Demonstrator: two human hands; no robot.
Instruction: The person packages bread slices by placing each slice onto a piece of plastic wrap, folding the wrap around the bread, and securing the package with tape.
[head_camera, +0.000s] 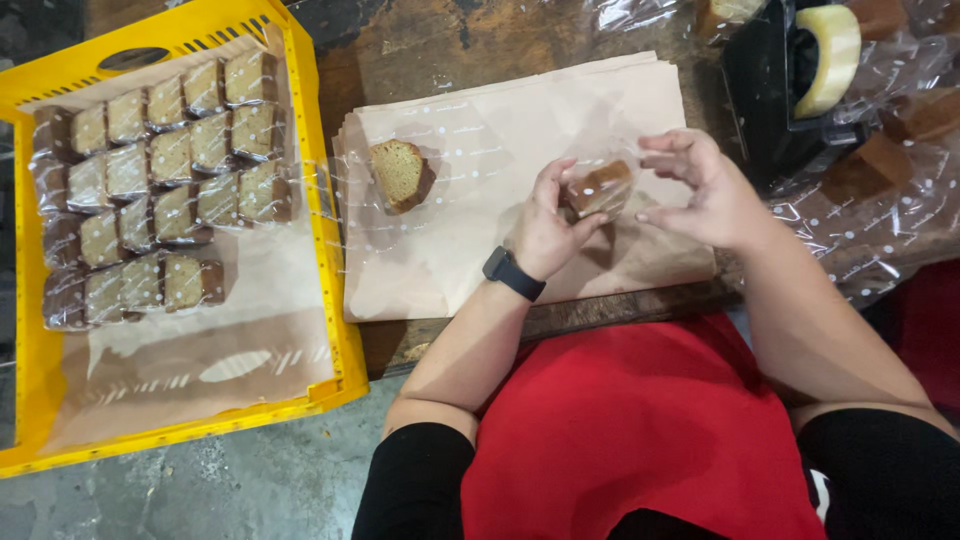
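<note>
At your far left a yellow crate (330, 250), lined with brown paper, holds tidy rows of wrapped cake slices (165, 180). Next, one bare cake slice (398, 175) lies on clear dotted film atop a stack of brown paper sheets (450, 260). Your left hand (545, 225) pinches a film-wrapped slice (600, 188) above the stack, seemingly steadying it, while your right hand (700, 190) curls half-open against its wrapper, a black tape dispenser (790, 80) beyond.

Evenly and fairly brightly lit from above, with soft short shadows under the hands, white glare on the clear cellophane (880, 215) at right, slight blur throughout, dimmer corners and mild wide-angle bending at edges.
</note>
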